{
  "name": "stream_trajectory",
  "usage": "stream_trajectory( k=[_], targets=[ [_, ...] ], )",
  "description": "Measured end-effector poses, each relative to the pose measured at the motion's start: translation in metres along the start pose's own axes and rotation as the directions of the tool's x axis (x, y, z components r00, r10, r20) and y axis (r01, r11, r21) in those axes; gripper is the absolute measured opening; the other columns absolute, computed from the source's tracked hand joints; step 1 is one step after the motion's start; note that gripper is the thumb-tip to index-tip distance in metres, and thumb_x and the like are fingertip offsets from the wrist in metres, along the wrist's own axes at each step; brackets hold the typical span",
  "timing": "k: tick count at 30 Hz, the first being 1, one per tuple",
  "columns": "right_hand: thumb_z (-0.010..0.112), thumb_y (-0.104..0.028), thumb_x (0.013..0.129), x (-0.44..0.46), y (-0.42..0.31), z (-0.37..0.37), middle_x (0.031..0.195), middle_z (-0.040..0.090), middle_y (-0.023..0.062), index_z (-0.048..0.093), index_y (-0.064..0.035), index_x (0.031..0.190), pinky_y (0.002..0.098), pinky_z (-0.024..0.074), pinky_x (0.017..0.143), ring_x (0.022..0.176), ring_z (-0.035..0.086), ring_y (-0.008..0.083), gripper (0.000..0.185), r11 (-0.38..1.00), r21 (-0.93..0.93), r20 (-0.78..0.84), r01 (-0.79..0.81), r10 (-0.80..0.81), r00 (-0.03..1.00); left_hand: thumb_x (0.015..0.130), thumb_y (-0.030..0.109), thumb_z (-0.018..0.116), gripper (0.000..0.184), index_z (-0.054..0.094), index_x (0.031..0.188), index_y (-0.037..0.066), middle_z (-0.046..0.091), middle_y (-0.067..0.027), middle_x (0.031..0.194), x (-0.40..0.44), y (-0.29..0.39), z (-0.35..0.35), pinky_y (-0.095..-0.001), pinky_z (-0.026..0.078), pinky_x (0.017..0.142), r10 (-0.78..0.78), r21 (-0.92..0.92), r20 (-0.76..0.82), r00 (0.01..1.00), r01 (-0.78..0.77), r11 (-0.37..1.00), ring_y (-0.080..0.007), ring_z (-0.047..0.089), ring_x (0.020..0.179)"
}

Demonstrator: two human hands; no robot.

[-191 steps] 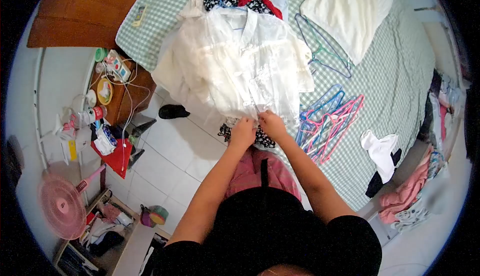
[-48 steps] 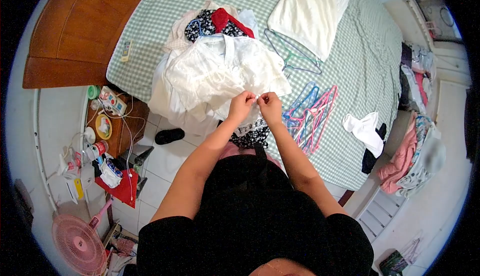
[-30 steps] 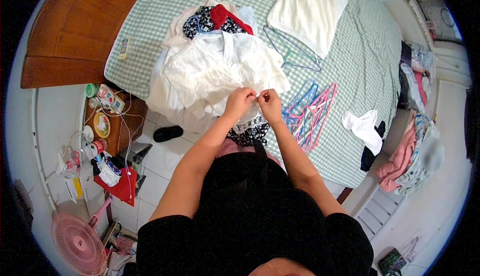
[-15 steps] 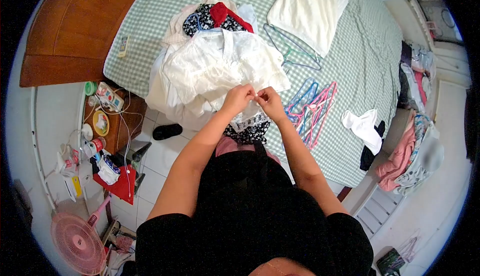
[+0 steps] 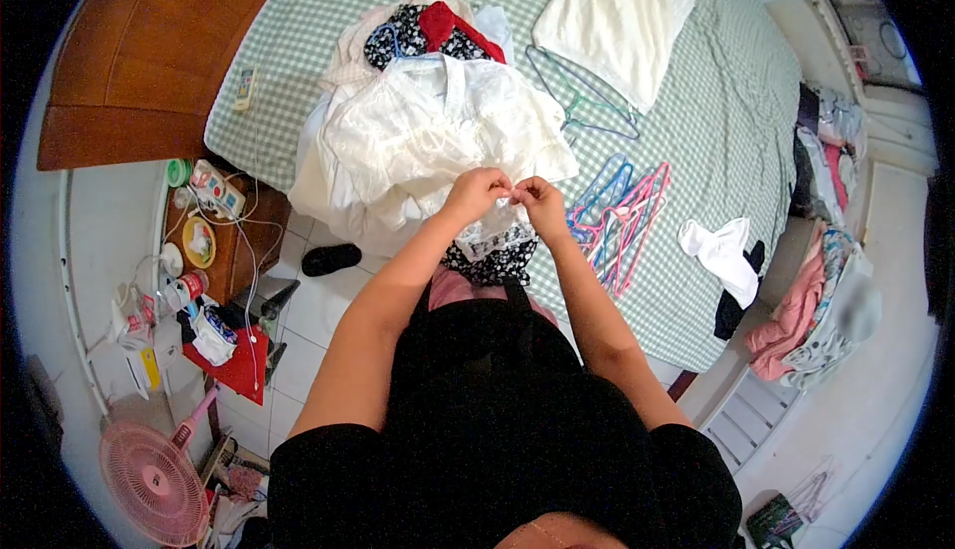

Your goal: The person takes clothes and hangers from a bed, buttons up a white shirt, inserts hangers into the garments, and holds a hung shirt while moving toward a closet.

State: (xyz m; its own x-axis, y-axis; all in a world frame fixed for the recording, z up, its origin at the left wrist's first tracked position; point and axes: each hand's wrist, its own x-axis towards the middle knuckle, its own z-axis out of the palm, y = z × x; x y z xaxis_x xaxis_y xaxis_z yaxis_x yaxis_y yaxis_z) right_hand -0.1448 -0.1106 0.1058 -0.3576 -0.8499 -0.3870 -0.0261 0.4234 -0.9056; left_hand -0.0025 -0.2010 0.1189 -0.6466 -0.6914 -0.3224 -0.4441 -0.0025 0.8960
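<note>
A white blouse (image 5: 438,126) with a lacy hem is spread over the near edge of the bed, and part of a blue hanger (image 5: 396,44) shows at its far end. My left hand (image 5: 479,194) and my right hand (image 5: 540,203) meet at its near edge. Both have thumb and fingers pinched together on the blouse, fingertips almost touching. Whatever small part lies between the fingertips is too small to make out. Black floral fabric (image 5: 494,266) shows just below my hands. Beyond the blouse lies a black floral garment with a red piece (image 5: 436,27).
On the green checked bed (image 5: 686,171) are a folded white cloth (image 5: 622,27), a green-blue hanger (image 5: 582,101), blue and pink hangers (image 5: 627,216) and a small white garment (image 5: 721,256). At left stand a cluttered nightstand (image 5: 239,246) and a pink fan (image 5: 154,479). A black shoe (image 5: 331,260) is on the floor.
My hands have shifted very slightly to the right at the blouse's edge, still pinching it. Everything else stays in place apart from a slight camera shift.
</note>
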Motion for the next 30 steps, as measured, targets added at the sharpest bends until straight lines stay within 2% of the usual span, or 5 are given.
stream_trajectory(
  k=[10, 15, 23, 26, 30],
  targets=[
    [0.059, -0.004, 0.085, 0.004, 0.0, -0.008, 0.078, 0.061, 0.0067, 0.056, 0.0021, 0.087, 0.0254, 0.0477, 0.07, 0.072, 0.06, 0.0139, 0.007, 0.991, 0.078, 0.164, -0.112, 0.098, 0.982, 0.077, 0.014, 0.064, 0.012, 0.058, 0.08, 0.004, 0.061, -0.0116, 0.078, 0.003, -0.001, -0.002, -0.0349, 0.044, 0.065, 0.045, 0.027, 0.083, 0.996, -0.047, 0.999, -0.0274, 0.058, 0.072],
    [0.058, -0.004, 0.086, 0.007, 0.005, -0.009, 0.078, 0.061, 0.0064, 0.056, 0.0017, 0.087, 0.0255, 0.0472, 0.071, 0.072, 0.059, 0.0137, 0.006, 0.989, 0.091, 0.194, -0.118, 0.099, 0.976, 0.082, 0.014, 0.059, 0.013, 0.053, 0.086, 0.004, 0.058, -0.0129, 0.082, 0.002, -0.01, 0.007, -0.0385, 0.044, 0.069, 0.182, 0.163, 0.066, 0.981, -0.19, 0.968, -0.0298, 0.057, 0.079],
    [0.056, -0.006, 0.086, 0.008, 0.001, 0.008, 0.072, 0.061, 0.0086, 0.055, 0.0031, 0.084, 0.0259, 0.048, 0.065, 0.068, 0.06, 0.0145, 0.01, 0.995, -0.103, 0.035, -0.013, 0.017, 0.999, 0.081, 0.01, 0.058, 0.01, 0.05, 0.084, 0.004, 0.056, -0.0136, 0.086, -0.003, -0.015, 0.024, -0.0413, 0.044, 0.074, 0.189, 0.256, -0.099, 0.977, -0.158, 0.954, -0.0336, 0.053, 0.088],
    [0.056, -0.007, 0.086, 0.003, -0.018, 0.015, 0.072, 0.061, 0.0073, 0.055, 0.0032, 0.084, 0.0256, 0.0486, 0.065, 0.067, 0.06, 0.014, 0.01, 0.977, -0.193, -0.012, -0.093, 0.092, 0.996, 0.081, 0.01, 0.056, 0.011, 0.049, 0.084, 0.003, 0.057, -0.0148, 0.084, -0.004, -0.006, 0.023, -0.0427, 0.044, 0.072, 0.184, 0.28, -0.199, 0.962, -0.125, 0.952, -0.0349, 0.054, 0.084],
    [0.056, -0.007, 0.086, -0.001, -0.003, 0.032, 0.076, 0.061, 0.0065, 0.056, 0.0025, 0.084, 0.0256, 0.0495, 0.068, 0.07, 0.059, 0.0133, 0.009, 0.993, -0.097, -0.089, -0.066, 0.058, 0.994, 0.08, 0.009, 0.056, 0.01, 0.053, 0.086, 0.002, 0.059, -0.015, 0.081, 0.006, -0.003, 0.014, -0.0422, 0.046, 0.072, 0.187, 0.205, -0.203, 0.961, -0.145, 0.968, -0.035, 0.056, 0.08]
  ],
)
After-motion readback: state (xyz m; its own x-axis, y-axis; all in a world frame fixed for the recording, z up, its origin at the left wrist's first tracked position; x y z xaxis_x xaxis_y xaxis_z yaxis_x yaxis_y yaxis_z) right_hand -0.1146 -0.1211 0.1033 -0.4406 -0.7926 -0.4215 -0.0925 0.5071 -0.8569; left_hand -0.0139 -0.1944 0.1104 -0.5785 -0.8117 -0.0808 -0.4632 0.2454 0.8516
